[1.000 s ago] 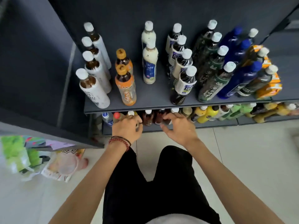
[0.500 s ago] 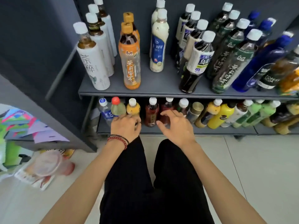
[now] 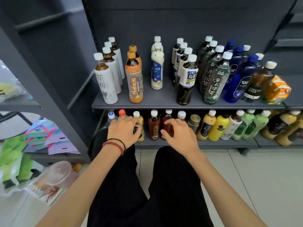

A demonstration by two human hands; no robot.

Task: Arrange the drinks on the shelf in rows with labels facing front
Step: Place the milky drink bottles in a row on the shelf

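The left hand [image 3: 123, 131] holds a yellow bottle [image 3: 142, 122], the right hand [image 3: 179, 136] curls at a red bottle [image 3: 166, 125], grip unclear, both on the low shelf [image 3: 213, 143]; best turn each slowly, upright, till its label faces out.

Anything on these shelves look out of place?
Yes. At the right end of the lower shelf, the yellowish bottles lean over rather than stand. On the upper shelf, an orange carton sits askew.
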